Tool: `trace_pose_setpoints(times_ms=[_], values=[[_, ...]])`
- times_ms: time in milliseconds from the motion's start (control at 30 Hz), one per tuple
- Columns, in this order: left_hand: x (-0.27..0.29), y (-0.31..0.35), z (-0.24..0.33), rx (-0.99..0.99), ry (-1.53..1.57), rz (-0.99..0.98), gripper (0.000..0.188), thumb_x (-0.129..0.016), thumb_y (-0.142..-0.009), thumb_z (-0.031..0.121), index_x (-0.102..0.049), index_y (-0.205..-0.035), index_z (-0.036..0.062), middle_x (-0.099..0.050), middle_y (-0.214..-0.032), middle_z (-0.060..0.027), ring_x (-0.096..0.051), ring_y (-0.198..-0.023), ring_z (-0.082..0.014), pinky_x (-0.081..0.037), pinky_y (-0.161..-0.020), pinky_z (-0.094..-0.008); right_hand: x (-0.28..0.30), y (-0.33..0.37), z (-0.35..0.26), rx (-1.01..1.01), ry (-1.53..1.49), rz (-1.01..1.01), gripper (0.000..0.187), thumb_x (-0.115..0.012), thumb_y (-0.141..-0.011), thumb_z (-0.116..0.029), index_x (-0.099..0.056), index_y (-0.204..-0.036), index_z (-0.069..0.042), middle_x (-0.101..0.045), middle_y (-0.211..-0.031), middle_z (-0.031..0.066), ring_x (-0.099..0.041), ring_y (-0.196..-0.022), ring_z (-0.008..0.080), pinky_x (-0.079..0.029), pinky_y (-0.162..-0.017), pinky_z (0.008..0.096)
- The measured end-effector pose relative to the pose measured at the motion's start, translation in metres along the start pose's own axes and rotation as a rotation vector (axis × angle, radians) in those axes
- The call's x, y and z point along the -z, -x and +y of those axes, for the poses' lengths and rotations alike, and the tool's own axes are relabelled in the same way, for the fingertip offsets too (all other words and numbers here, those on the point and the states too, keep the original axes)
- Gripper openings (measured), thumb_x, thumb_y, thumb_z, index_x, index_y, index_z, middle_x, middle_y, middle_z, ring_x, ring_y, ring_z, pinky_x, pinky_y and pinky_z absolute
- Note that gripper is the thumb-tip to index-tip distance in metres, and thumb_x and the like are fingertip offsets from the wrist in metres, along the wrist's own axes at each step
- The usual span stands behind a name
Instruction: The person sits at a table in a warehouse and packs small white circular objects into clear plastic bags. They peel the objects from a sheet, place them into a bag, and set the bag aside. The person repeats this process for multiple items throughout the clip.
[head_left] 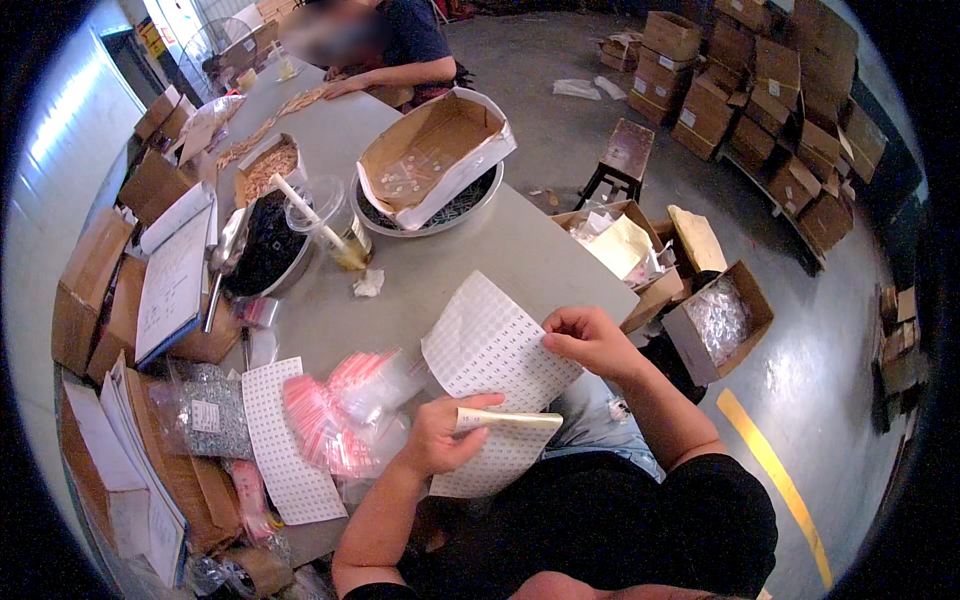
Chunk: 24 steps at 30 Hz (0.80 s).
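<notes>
My right hand (592, 342) pinches the right edge of a white sheet of small printed labels (490, 340), which slants above the table's near edge. My left hand (438, 438) is closed on a folded wad of label sheets (520, 421) with a yellowish edge, thumb on top. More printed sheet (480, 470) hangs below that hand, over my lap. Left of my left hand lies a heap of clear zip bags (340, 410) with red-pink strips. Another label sheet (290, 440) lies flat beside the heap, partly under it.
On the grey table (330, 310) stand a plastic cup (345, 240) with a straw, a basin of black parts (268, 245) and a cardboard tray (435, 160) on a second basin. Boxes (720, 325) stand right of the table. Across it, a person's arm (400, 75) rests.
</notes>
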<state>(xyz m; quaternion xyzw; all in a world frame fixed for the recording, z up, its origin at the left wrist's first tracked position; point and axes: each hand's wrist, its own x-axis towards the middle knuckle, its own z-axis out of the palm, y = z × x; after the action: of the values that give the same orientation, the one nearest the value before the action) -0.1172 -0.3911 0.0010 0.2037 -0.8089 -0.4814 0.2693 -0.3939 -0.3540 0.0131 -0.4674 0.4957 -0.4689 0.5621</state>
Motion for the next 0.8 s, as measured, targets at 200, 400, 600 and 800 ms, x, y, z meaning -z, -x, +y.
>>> trace_pose_setpoints(times_ms=[200, 400, 600, 800], values=[[-0.002, 0.002, -0.002, 0.008, 0.000, 0.004, 0.037, -0.065, -0.075, 0.008, -0.067, -0.111, 0.0055, -0.069, -0.101, -0.0151, -0.068, -0.082, -0.0248, -0.052, -0.075, -0.0325, 0.002, -0.003, 0.002, -0.010, 0.030, -0.015, 0.015, -0.064, -0.089, -0.016, -0.063, -0.091, -0.001, -0.060, -0.080, -0.0029, -0.053, -0.072, 0.0036, -0.042, -0.064, 0.0201], [-0.003, 0.002, -0.005, -0.036, -0.058, -0.023, 0.037, -0.065, -0.074, 0.009, -0.067, -0.111, 0.0057, -0.069, -0.101, -0.0140, -0.067, -0.080, -0.0259, -0.052, -0.074, -0.0332, 0.002, -0.009, 0.003, 0.016, 0.041, 0.002, 0.017, -0.063, -0.089, -0.018, -0.064, -0.091, -0.001, -0.058, -0.077, -0.0042, -0.051, -0.070, 0.0043, -0.043, -0.062, 0.0222], [-0.004, 0.001, -0.001, -0.052, -0.099, -0.041, 0.038, -0.066, -0.073, 0.009, -0.066, -0.111, 0.0053, -0.069, -0.100, -0.0133, -0.066, -0.079, -0.0275, -0.051, -0.074, -0.0345, 0.002, -0.012, 0.006, 0.035, 0.079, 0.014, 0.016, -0.063, -0.089, -0.018, -0.064, -0.089, -0.002, -0.057, -0.076, -0.0047, -0.050, -0.068, 0.0041, -0.043, -0.060, 0.0221], [-0.003, -0.001, 0.002, -0.062, -0.106, -0.030, 0.038, -0.066, -0.073, 0.008, -0.066, -0.111, 0.0051, -0.069, -0.100, -0.0133, -0.067, -0.080, -0.0274, -0.051, -0.074, -0.0350, 0.002, -0.009, 0.007, 0.043, 0.052, 0.020, 0.015, -0.063, -0.089, -0.016, -0.063, -0.088, -0.001, -0.056, -0.075, -0.0051, -0.050, -0.069, 0.0040, -0.042, -0.060, 0.0216]])
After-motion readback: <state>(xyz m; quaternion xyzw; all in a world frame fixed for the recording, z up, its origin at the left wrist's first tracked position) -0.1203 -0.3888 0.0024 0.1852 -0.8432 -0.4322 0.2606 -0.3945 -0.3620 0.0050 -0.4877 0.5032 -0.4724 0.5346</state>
